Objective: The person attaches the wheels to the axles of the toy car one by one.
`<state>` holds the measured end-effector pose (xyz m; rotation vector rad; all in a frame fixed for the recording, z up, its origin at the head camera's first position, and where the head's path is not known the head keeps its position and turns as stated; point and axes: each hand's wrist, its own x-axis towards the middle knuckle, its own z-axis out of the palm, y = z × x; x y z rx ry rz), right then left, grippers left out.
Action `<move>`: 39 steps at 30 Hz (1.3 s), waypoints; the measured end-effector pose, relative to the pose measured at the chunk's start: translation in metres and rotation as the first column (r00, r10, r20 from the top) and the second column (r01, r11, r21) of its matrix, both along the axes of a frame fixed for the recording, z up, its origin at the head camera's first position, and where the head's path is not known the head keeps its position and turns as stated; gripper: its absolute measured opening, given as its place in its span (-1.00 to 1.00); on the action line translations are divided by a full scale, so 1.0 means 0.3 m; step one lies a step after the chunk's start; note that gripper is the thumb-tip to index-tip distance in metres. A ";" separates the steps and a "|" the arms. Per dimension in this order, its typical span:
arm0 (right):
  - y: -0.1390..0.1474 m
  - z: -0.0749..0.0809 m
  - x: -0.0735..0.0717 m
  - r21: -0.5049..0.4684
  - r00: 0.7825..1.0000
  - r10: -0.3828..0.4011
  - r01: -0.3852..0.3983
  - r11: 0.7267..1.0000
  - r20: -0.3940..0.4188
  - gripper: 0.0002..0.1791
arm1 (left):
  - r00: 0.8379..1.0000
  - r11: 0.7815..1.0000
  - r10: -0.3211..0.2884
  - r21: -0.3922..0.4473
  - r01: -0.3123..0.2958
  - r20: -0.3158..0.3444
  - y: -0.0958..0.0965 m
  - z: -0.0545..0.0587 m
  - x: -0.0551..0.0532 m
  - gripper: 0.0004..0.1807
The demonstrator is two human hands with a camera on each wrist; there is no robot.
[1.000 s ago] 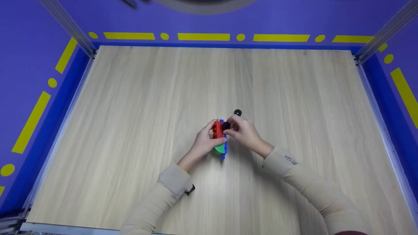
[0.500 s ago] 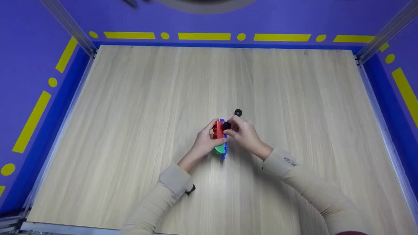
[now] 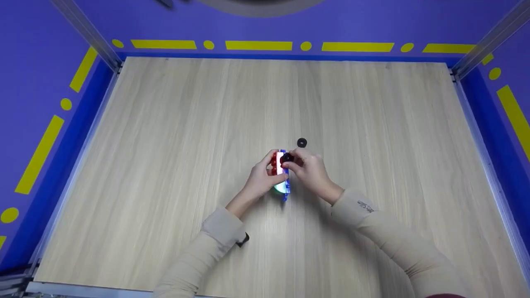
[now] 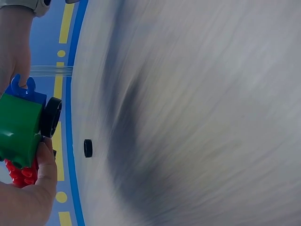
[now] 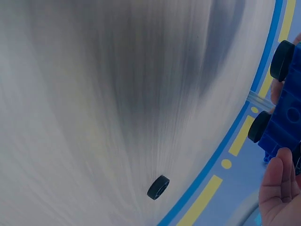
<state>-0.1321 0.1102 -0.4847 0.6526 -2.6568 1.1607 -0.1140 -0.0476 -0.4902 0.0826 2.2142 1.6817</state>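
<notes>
My left hand (image 3: 261, 179) grips a toy car built of blocks, held on its side over the table. It has a blue chassis (image 5: 286, 113), red studded blocks (image 3: 274, 162) and a green block (image 4: 19, 123). Black wheels (image 5: 282, 61) sit along one side of the chassis in the right wrist view. Thumb and fingers of my right hand (image 3: 312, 170) pinch a black wheel (image 3: 287, 157) against the chassis's other side, partly hidden by the fingers. A loose black wheel (image 3: 302, 142) lies just beyond the right hand.
The wooden table (image 3: 198, 124) is enclosed by blue walls (image 3: 265, 29) with yellow markings at the back and sides. Metal posts (image 3: 89, 31) stand at the back corners. A dark strap end (image 3: 242, 240) hangs by the left cuff.
The toy car has tilted slightly, and its red and green faces now catch a bright glare. My right hand has shifted a little with the wheel; the loose wheel stays where it was.
</notes>
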 end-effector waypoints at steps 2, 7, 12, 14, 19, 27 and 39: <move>-0.004 0.001 0.000 -0.008 1.000 -0.011 0.011 1.000 -0.006 -0.75 | 1.000 1.000 -0.001 -0.006 0.001 0.001 0.000 0.001 -0.002 -0.19; -0.012 0.001 -0.002 -0.032 0.999 -0.037 0.037 0.999 0.014 -0.77 | 1.000 1.000 -0.001 -0.002 0.001 0.010 0.000 0.003 -0.006 -0.16; -0.016 0.006 -0.004 -0.048 0.994 -0.057 0.061 0.997 0.088 -0.76 | 1.000 1.000 -0.004 -0.021 0.004 -0.002 -0.002 0.000 -0.008 -0.18; -0.017 0.010 -0.004 -0.054 0.990 -0.065 0.073 0.996 0.128 -0.75 | 1.000 0.999 -0.004 -0.034 0.004 -0.011 -0.002 -0.003 -0.008 -0.20; -0.018 0.019 -0.006 -0.087 0.965 -0.068 0.093 0.992 0.254 -0.75 | 0.999 0.999 -0.014 -0.048 0.012 -0.031 -0.003 0.000 -0.007 -0.24; -0.011 0.029 -0.013 -0.053 0.930 -0.065 0.090 0.995 0.361 -0.73 | 0.999 0.997 -0.034 -0.076 0.033 -0.015 -0.007 0.003 -0.005 -0.20; 0.005 0.026 -0.017 -0.015 0.940 -0.004 0.010 1.000 0.342 -0.77 | 0.998 0.993 -0.057 -0.098 0.058 0.008 -0.010 0.002 -0.003 -0.16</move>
